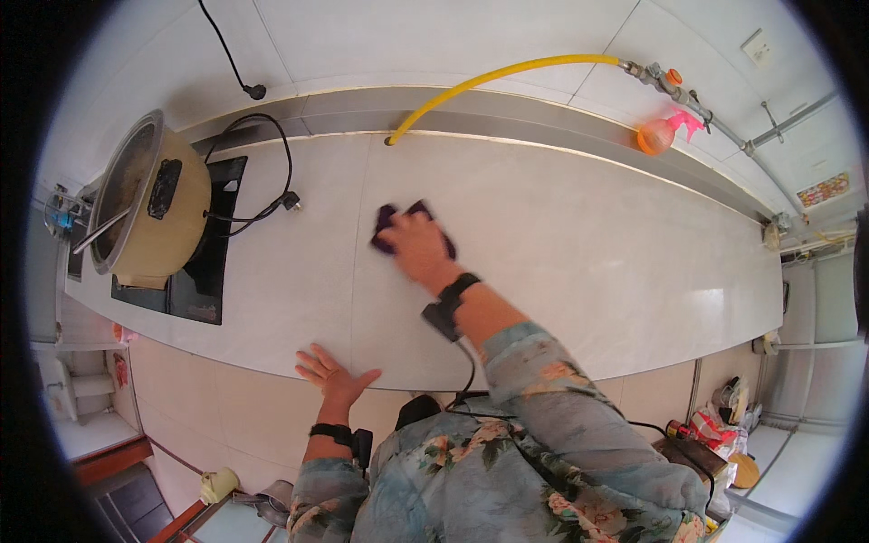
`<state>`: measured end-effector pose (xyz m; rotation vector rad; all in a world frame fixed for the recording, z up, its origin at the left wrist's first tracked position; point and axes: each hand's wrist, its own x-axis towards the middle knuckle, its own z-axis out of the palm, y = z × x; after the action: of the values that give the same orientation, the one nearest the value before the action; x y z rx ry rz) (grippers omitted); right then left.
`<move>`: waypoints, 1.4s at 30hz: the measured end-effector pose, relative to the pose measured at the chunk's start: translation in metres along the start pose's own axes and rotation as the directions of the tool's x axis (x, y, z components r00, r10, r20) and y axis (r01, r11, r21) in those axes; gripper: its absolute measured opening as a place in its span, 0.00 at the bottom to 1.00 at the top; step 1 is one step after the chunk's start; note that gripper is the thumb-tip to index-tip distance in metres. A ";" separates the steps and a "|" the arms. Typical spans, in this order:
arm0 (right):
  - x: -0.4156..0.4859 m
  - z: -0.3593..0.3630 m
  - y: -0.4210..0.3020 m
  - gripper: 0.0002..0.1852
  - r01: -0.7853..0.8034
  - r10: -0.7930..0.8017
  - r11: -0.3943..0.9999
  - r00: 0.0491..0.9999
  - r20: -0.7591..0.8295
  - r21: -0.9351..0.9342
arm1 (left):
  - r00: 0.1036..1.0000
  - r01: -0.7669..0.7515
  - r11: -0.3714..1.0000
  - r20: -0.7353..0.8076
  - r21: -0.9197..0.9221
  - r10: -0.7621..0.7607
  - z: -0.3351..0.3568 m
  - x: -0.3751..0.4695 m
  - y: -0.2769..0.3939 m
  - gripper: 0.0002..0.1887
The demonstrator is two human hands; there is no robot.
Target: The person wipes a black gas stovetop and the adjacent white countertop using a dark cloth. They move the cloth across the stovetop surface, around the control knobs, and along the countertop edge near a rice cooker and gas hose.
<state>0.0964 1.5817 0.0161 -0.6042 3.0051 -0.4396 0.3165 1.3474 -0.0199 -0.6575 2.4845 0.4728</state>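
Observation:
My right hand [419,248] presses a dark purple cloth [385,229] flat against the pale countertop [577,251], near its middle; the hand is slightly blurred. Parts of the cloth stick out beyond the fingers and beside the palm. My left hand [336,380] rests at the front edge of the counter with its fingers spread and nothing held. Both wrists carry black straps with small devices, and a cable hangs from the right one.
At the left, a large rice cooker pot [173,203] with a metal utensil stands on a black cooktop [231,197]. A power cord [290,163] lies beside it. A yellow hose [502,71] enters the counter's back edge; an orange spray bottle [656,137] hangs at the back right.

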 end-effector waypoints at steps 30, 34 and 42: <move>-0.435 -0.070 0.390 0.30 -0.886 0.835 0.451 0.461 -0.301 -0.105 | 0.973 -0.167 0.979 -0.181 -0.118 0.145 0.010 -0.006 -0.013 0.85; -0.379 -0.048 0.292 0.29 -0.745 0.705 0.666 0.642 -0.302 -0.029 | 0.969 -0.182 0.977 -0.186 -0.108 0.160 0.013 -0.004 -0.012 0.83; -0.252 -0.021 0.051 0.32 -0.406 0.391 0.912 0.900 -0.191 -0.048 | 0.793 -0.583 0.761 0.005 -0.285 0.609 -0.032 -0.021 -0.090 0.54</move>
<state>0.3084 1.7291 0.0190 0.0656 3.2090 -0.3517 0.3682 1.2668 0.0004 0.1040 2.5176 1.0698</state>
